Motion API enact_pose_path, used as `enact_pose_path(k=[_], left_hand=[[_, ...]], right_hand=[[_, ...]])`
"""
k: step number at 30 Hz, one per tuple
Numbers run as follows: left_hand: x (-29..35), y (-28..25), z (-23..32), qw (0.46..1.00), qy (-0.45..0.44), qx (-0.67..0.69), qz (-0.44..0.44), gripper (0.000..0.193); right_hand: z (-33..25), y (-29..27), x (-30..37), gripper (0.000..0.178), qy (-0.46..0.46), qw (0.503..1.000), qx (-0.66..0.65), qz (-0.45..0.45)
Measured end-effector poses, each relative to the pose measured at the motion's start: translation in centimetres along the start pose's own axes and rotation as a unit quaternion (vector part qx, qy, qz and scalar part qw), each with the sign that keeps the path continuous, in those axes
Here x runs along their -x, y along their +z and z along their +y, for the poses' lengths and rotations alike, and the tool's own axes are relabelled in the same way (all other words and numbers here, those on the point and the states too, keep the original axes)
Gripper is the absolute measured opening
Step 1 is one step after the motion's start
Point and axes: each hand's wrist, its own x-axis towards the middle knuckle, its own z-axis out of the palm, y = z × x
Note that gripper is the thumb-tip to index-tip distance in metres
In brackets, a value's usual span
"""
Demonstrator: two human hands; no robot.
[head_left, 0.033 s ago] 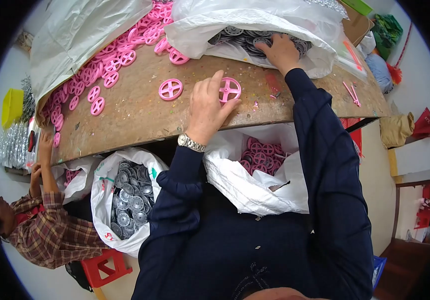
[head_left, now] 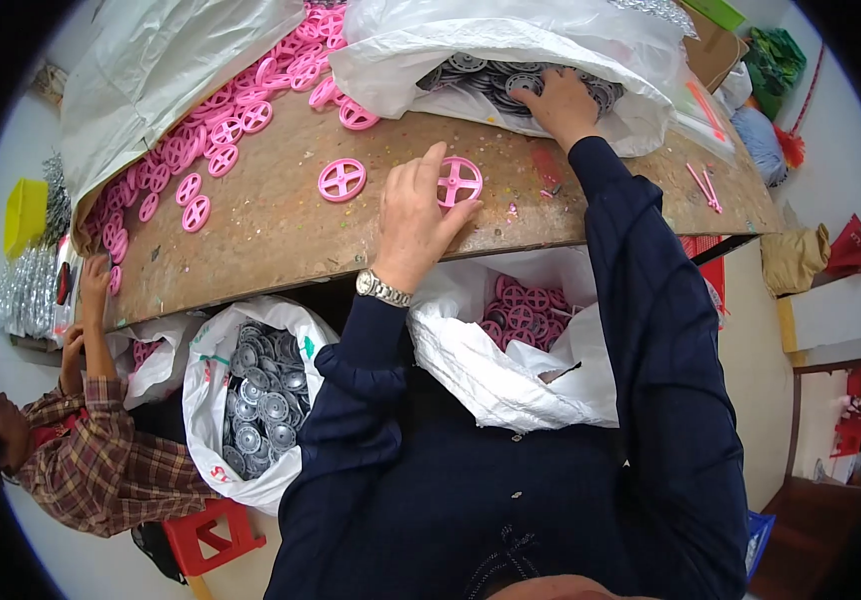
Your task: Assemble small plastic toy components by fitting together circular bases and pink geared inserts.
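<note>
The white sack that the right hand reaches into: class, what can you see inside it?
Grey discs show in the mouth of the white sack. The right hand hides some; the sack covers whatever lies deeper.

The head-worn fisheye looked closely down over the bare left grip [head_left: 417, 215], bare right grip [head_left: 563, 105] and stained brown wooden tabletop [head_left: 281, 230].

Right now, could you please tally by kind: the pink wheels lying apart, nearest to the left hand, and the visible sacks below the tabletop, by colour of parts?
Pink wheels nearest the left hand: 2
Grey-part sack: 1
Pink-part sacks, the left one partly hidden: 2
Total: 5
</note>
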Motion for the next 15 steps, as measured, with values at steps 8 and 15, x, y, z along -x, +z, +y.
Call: enact_pose_path(k=[8,15], left_hand=[[0.7,-0.2,0.3,0.998,-0.03,0.05,-0.003,0.082],[0.4,-0.1,0.1,0.996,-0.03,0.086,0.005,0.092]], right_hand=[[1.2,0.9,-0.5,0.051,-0.024,0.994,-0.098,0.04],[0.1,-3.3,2.5,0.026,-0.004,0.904,-0.408,-0.127]])
